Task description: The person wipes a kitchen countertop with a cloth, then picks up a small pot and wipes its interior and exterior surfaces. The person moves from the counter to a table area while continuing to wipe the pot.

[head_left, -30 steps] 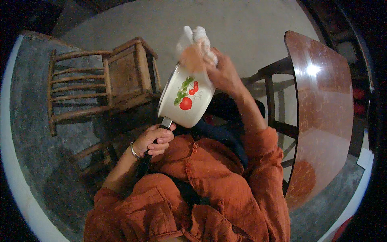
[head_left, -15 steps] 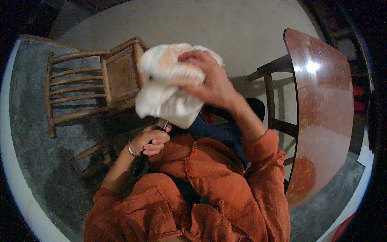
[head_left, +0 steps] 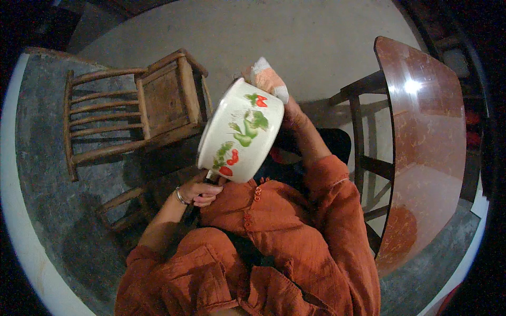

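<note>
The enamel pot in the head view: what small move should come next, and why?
Probably sweep the cloth down along the far wall of the pot. The left hand has its grip on the dark handle below, tilting the pot on its side, while the right hand presses the cloth only at the top rim, so most of the wall looks untouched.

Illumination is dim and warm. A bright glare spot sits on the polished table (head_left: 421, 137). Beyond the table, the frame falls to black vignette. Straight edges left of the table bow from fisheye distortion. Focus is moderately sharp centrally.
</note>
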Demonstrator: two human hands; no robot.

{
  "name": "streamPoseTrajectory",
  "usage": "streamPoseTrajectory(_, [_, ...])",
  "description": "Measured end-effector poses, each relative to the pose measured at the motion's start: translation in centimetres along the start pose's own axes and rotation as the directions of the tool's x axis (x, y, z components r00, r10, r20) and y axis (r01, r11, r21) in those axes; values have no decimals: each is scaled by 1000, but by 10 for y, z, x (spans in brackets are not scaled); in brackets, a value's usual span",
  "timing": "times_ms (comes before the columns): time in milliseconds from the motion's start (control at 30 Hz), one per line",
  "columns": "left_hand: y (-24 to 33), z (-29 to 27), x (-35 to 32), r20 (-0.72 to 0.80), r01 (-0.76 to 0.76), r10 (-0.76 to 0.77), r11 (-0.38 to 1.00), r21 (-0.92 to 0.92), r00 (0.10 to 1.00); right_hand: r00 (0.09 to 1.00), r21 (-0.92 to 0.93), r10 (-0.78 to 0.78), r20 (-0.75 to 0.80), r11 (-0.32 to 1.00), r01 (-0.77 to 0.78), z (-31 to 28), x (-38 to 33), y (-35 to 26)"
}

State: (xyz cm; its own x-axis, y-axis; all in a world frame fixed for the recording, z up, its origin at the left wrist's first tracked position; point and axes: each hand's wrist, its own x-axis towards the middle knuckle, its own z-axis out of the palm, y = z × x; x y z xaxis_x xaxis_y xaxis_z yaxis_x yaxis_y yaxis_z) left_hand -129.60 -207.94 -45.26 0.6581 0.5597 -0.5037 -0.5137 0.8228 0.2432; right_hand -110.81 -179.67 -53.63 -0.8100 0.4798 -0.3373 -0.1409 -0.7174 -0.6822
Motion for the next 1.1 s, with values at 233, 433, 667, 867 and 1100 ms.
streamPoseTrajectory(233, [7,31,-1,-132,-51,47,998,-25,990,921,-622,-372,116,695,359,104,-67,-96])
streamPoseTrajectory(433, [9,26,1,42,-69,81,968,-241,996,599,-715,-418,683,-551,430,178,-113,-63])
streamPoseTrajectory(667, [17,19,7,273,-108,141,985,-135,951,575,-721,-435,693,-433,541,169,-98,-65])
streamPoseTrajectory(867, [34,68,4,-217,-128,139,990,68,966,837,-702,-543,67,570,426,109,-60,-94])
streamPoseTrajectory(1100, [20,48,11,175,-70,150,916,-395,973,976,-579,-216,14,794,184,27,-31,-82])
